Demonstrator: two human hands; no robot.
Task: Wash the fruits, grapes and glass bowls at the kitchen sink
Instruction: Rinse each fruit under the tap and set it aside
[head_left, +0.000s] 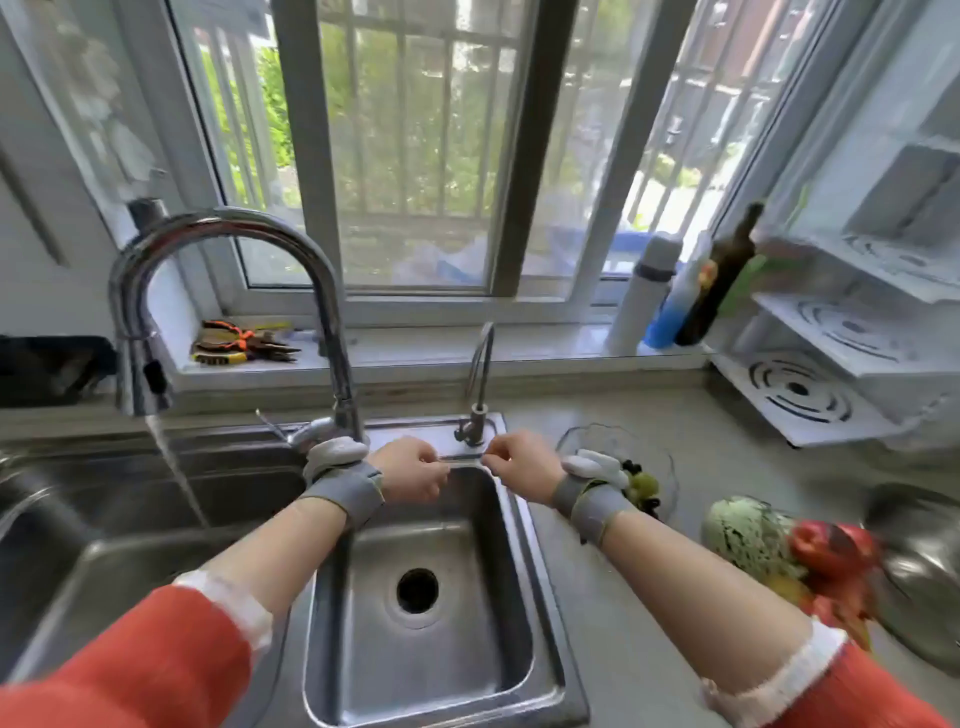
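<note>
Counter (649, 597): grey, runs along your right side; carries the fruit & a bowl.
Sink (524, 597): steel, small right basin w/ open drain, dry-looking; bigger basin at left edge.
Tap (228, 228): tall chrome arc, head swung over the left basin, water running into it, not into the small basin.
Metal bowl (919, 566): far right edge of counter, partly out of view.
Glass bowl on counter (597, 441): clear, scalloped rim, back of counter just right of the sink; grapes (641, 486) in it, green & dark, partly behind your right wrist.
Fruits (831, 545): red ones piled at counter's right edge by a green-speckled round thing (743, 535); blurred, can't tell the kind.
Thing between your hands (465, 460): thin clear rim over the small basin's back edge; looks like a 2nd glass bowl, mostly see-through, can't be sure.
Left hand (410, 470): fingers curled, pinching the rim's left side.
Right hand (519, 465): fingers curled, pinching the right side.
Handling, glass: prob. stiff, brittle, slick once wet; keep 2 hands on opposite rims, thumbs over the edge, don't knock it on steel.
Handling, grapes: soft, drop off stems easily; lift by the stem or cup from below.
Handling, fruits: firm, round, may roll; take 1 at a time in the palm.
</note>
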